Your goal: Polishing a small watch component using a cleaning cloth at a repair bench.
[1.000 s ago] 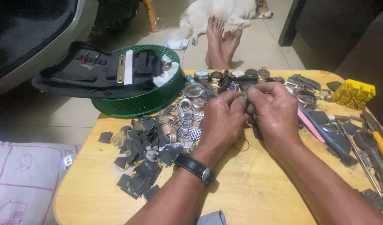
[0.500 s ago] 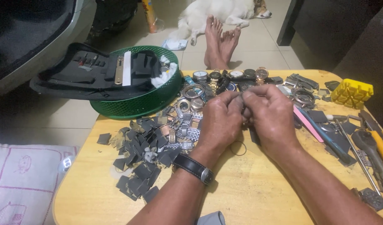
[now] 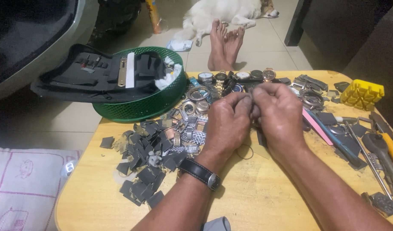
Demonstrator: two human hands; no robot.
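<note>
My left hand (image 3: 225,122) and my right hand (image 3: 278,115) meet over the middle of a yellow wooden table (image 3: 256,192), fingertips pinched together on a small dark part that my fingers mostly hide. A black-strapped wristwatch (image 3: 200,172) is on my left wrist. Just beyond my hands lies a row of wristwatches (image 3: 235,77). Left of my left hand sits a heap of metal watch cases and band links (image 3: 189,122), and below that a pile of dark grey flat pieces (image 3: 143,158). A thin ring (image 3: 244,151) lies on the table under my hands.
A green mesh basket (image 3: 136,107) with a black tool case (image 3: 89,77) across it stands at the table's back left. Screwdrivers and hand tools (image 3: 376,145) and a yellow block holder (image 3: 362,92) lie right. Beyond the table are someone's bare feet (image 3: 224,42) and a white dog (image 3: 226,13).
My hands stay pinched together at the same spot; the fingers shift only slightly around the small part. Nothing on the table has moved.
</note>
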